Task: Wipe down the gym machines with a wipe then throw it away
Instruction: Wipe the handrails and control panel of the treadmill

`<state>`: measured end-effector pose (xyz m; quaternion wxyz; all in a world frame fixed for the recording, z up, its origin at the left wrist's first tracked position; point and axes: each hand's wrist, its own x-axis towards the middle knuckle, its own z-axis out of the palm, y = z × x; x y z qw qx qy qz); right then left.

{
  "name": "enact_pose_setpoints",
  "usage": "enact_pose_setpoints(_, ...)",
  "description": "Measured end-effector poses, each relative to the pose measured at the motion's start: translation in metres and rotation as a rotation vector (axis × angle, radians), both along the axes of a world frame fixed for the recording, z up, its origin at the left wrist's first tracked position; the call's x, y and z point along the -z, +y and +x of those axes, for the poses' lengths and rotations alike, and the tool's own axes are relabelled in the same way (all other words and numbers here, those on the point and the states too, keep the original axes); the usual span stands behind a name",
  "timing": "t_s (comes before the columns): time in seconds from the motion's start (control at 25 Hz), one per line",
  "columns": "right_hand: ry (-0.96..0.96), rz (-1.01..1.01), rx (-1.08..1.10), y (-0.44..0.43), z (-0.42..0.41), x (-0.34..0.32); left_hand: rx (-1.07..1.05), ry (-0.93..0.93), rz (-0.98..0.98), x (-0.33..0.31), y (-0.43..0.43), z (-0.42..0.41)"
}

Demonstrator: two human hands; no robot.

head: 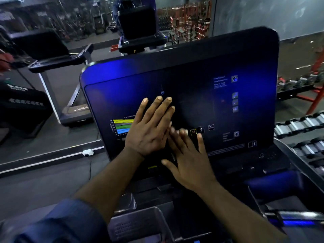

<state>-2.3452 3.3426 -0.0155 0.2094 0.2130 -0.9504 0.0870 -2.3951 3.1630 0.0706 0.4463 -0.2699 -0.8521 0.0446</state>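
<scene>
Pressed flat on the treadmill screen (pixel 201 102): left hand (pixel 149 130), fingers straight and together. Just beside, lower, right hand (pixel 191 160), splayed, blurred. Dumbbells (pixel 301 121) racked at right.

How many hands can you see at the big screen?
2. The left hand lies flat on the middle of the console screen, covering part of the coloured chart. The right hand, blurred, is just below and right of it, fingers straight.
</scene>
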Motion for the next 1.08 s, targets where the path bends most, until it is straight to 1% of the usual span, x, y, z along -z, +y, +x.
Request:
enact_pose_setpoints(0.04,0.019,0.043,0.009,0.023,0.01,0.021,0.004,-0.009,-0.054,0.012,0.0,0.009)
enact_pose_setpoints(0.08,0.027,0.016,0.075,0.043,0.012,0.032,0.007,-0.026,-0.112,0.025,-0.001,0.02)
enact_pose_setpoints(0.12,0.009,-0.059,0.187,0.058,0.008,0.034,0.003,-0.05,-0.15,0.037,-0.004,0.03)
enact_pose_setpoints(0.16,-0.035,-0.171,0.31,0.065,-0.002,0.028,-0.014,-0.067,-0.161,0.049,-0.008,0.039)
enact_pose_setpoints(0.2,-0.073,-0.29,0.388,0.06,-0.011,0.016,-0.043,-0.071,-0.153,0.058,-0.013,0.045)
enact_pose_setpoints(0.24,-0.09,-0.353,0.379,0.046,-0.016,0.003,-0.079,-0.064,-0.14,0.063,-0.019,0.049)
enact_pose_setpoints(0.28,-0.085,-0.327,0.291,0.028,-0.014,-0.001,-0.111,-0.058,-0.126,0.068,-0.023,0.051)
enact_pose_setpoints(0.36,-0.052,-0.109,0.025,0.011,0.009,0.018,-0.128,-0.056,-0.105,0.074,-0.026,0.053)
enact_pose_setpoints(0.4,-0.062,-0.013,-0.049,0.02,0.025,0.035,-0.124,-0.059,-0.097,0.077,-0.028,0.055)
enact_pose_setpoints(0.44,-0.075,0.037,-0.042,0.04,0.036,0.051,-0.128,-0.048,-0.095,0.08,-0.029,0.056)
enact_pose_setpoints(0.48,-0.086,0.045,0.04,0.06,0.039,0.062,-0.135,-0.034,-0.093,0.082,-0.03,0.056)
enact_pose_setpoints(0.52,-0.095,0.007,0.17,0.076,0.035,0.069,-0.139,-0.025,-0.082,0.084,-0.029,0.056)
enact_pose_setpoints(0.6,-0.161,-0.209,0.416,0.085,0.023,0.061,-0.141,-0.034,-0.071,0.085,-0.027,0.056)
enact_pose_setpoints(0.64,-0.198,-0.302,0.444,0.075,0.019,0.054,-0.142,-0.043,-0.077,0.084,-0.028,0.055)
enact_pose_setpoints(0.68,-0.219,-0.313,0.397,0.061,0.02,0.049,-0.142,-0.049,-0.084,0.084,-0.029,0.054)
enact_pose_setpoints(0.72,-0.218,-0.258,0.291,0.05,0.026,0.049,-0.139,-0.052,-0.091,0.083,-0.03,0.054)
enact_pose_setpoints(0.8,-0.147,-0.053,0.105,0.052,0.042,0.064,-0.111,-0.062,-0.087,0.083,-0.032,0.054)
enact_pose_setpoints(0.84,-0.122,-0.009,0.097,0.061,0.045,0.068,-0.1,-0.065,-0.077,0.083,-0.034,0.055)
enact_pose_setpoints(0.88,-0.114,-0.037,0.148,0.069,0.042,0.067,-0.083,-0.067,-0.07,0.082,-0.035,0.056)
enact_pose_setpoints(0.92,-0.115,-0.112,0.237,0.069,0.035,0.06,-0.058,-0.068,-0.063,0.081,-0.035,0.056)
enact_pose_setpoints(0.96,-0.131,-0.222,0.321,0.061,0.023,0.049,-0.035,-0.07,-0.047,0.081,-0.036,0.056)
enact_pose_setpoints(1.0,-0.161,-0.312,0.353,0.044,0.013,0.033,-0.017,-0.076,-0.016,0.081,-0.038,0.057)
enact_pose_setpoints(1.04,-0.164,-0.32,0.31,0.024,0.007,0.021,-0.011,-0.085,0.027,0.083,-0.04,0.06)
enact_pose_setpoints(1.08,-0.14,-0.246,0.211,0.007,0.008,0.016,-0.018,-0.089,0.067,0.086,-0.042,0.063)
